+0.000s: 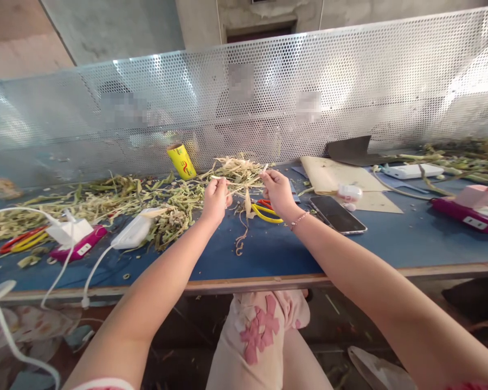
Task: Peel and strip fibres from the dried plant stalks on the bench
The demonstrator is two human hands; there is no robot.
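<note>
My left hand (216,199) is closed in a pinch, with a short pale tip standing out above the thumb. A similar whitish tip shows at the closed fingers of my right hand (277,188). Both hands grip thin dried plant stalks (242,187) that run between them above the bench. A withered leaf (248,203) hangs down in the gap. Behind the hands lies a heap of dried stalks and leaves (239,167). Scissors with yellow and red handles (267,212) lie beside my right hand, partly covered by it.
More plant scraps (162,203) spread leftward over the blue bench (228,265). A yellow tube (181,161) leans near the perforated metal screen (276,103). To the right are a phone (338,214) and cardboard (341,176). Purple power strips (79,244) with cables sit at both sides.
</note>
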